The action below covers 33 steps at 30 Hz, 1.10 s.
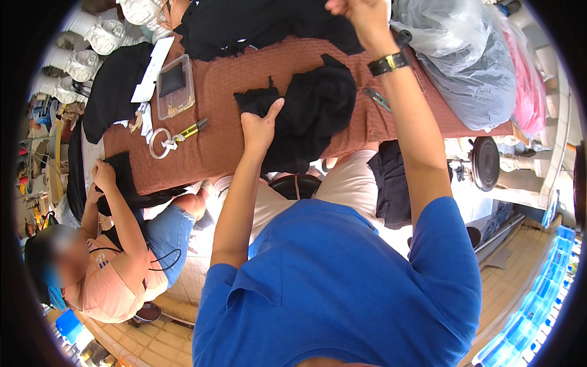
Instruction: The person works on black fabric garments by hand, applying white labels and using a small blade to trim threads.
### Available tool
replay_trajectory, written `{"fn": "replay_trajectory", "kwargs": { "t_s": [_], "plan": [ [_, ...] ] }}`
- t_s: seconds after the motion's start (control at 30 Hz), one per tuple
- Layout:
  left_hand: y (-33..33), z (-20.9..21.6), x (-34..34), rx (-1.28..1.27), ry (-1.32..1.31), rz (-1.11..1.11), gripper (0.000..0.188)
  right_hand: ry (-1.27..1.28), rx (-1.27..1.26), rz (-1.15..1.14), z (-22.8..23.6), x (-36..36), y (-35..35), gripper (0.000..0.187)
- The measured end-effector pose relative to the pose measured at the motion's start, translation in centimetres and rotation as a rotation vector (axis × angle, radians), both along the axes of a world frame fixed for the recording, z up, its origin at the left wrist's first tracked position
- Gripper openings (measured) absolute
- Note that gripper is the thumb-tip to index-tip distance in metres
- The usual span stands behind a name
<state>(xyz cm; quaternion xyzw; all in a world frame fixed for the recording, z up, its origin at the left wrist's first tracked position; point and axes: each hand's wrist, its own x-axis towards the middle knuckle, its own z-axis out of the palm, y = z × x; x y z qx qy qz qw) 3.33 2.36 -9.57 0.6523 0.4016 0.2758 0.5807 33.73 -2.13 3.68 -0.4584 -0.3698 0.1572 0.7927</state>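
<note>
Closest in is the wearer's blue shirt (pixel 342 275) and pale trousers (pixel 345 177). Just past the lap there's a bunched black garment (pixel 321 92), lying on the brown table cover (pixel 220 79) and drooping over its near edge. Left hand (pixel 260 129) has it by the left part, fingers wrapped in the fabric, thumb sticking up. Yellow-green snips (pixel 191 129) sit left of that, right by a white ring (pixel 160 144), and teal snips (pixel 379 101) are over on the right. Clear plastic box (pixel 168 108) is a bit further back. Right hand (pixel 365 21) is way up top, fingers bent but cropped by the frame, so can't tell if they're pinching anything. Far side: heaped black fabric (pixel 257 27) and, to the right, clear plastic bags (pixel 465 67).
</note>
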Motion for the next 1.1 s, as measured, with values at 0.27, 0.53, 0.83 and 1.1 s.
{"fn": "replay_trajectory", "kwargs": {
  "t_s": [0.27,0.53,0.83,1.1],
  "plan": [
    [2.1,2.5,-5.9,-0.200,-0.067,-0.208,0.035,-0.548,-0.810,-0.220,-9.3,-3.4,-10.3,0.046],
    [1.5,6.5,-4.0,0.681,0.101,-0.014,0.014,-0.998,-1.238,-0.629,-15.7,-4.3,-19.2,0.032],
    [4.7,1.0,2.5,0.630,0.436,-0.268,0.024,-0.757,-1.062,-0.496,-16.8,-3.1,-20.6,0.020],
    [4.6,2.1,-0.4,-0.099,0.127,-0.191,0.037,0.180,-0.405,0.289,-9.0,-14.6,-13.2,0.035]
  ]
}}
